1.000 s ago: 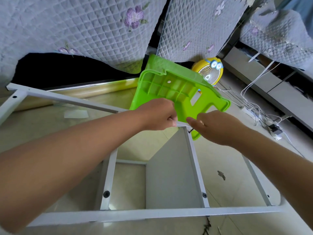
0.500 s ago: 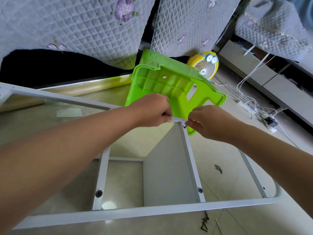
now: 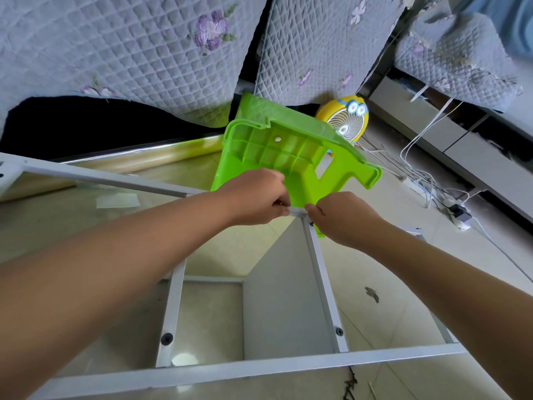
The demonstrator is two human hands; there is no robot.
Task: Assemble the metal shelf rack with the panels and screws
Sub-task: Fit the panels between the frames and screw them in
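The white metal rack frame [image 3: 259,368] lies on the floor, with a grey panel [image 3: 282,298] standing between two cross bars. My left hand [image 3: 259,200] grips the far rail [image 3: 101,177] at the corner where the right cross bar [image 3: 320,269] meets it. From the other side, my right hand [image 3: 343,217] pinches the same corner with curled fingers. A black screw [image 3: 311,224] sits in the bar just below my right thumb. Two more black screws [image 3: 166,338] [image 3: 339,331] show at the bars' near ends.
A green plastic stool [image 3: 288,151] lies tipped right behind the corner. Behind it stands a yellow fan [image 3: 346,122]. White cables and a power strip [image 3: 458,215] trail on the floor at right. Quilted grey covers [image 3: 115,53] hang at the back. Small dark bits [image 3: 350,385] lie by the near rail.
My right hand has moved left and closed in on the corner, so both hands now nearly touch. The view has shifted slightly; the frame has stayed put.
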